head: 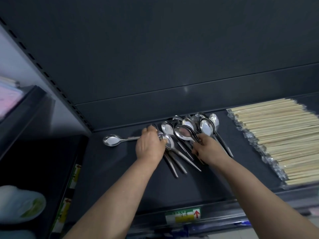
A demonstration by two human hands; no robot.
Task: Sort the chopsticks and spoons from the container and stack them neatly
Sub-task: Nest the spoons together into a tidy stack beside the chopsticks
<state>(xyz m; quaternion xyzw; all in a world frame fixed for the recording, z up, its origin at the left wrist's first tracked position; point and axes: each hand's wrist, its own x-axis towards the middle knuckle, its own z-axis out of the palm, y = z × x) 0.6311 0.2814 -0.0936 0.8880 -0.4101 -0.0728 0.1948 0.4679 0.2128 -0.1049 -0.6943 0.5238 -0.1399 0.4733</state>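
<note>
On the dark shelf (120,169), the left hand (149,147) closes on spoons (183,131) piled at twelve o'clock; the right hand (208,149) grips their handles. Chopsticks (279,135) lie at three o'clock.

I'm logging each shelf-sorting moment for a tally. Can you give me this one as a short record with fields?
surface: dark shelf
spoon pile: metal spoons bunched mid-shelf, bowls toward the back
stray spoon: single spoon lying sideways, left of the pile
chopsticks: wrapped chopsticks in a tidy stack at right, apart from the spoons
left hand: left hand on spoons at the pile's left edge
right hand: right hand closed on spoon handles
container: not visible
</note>
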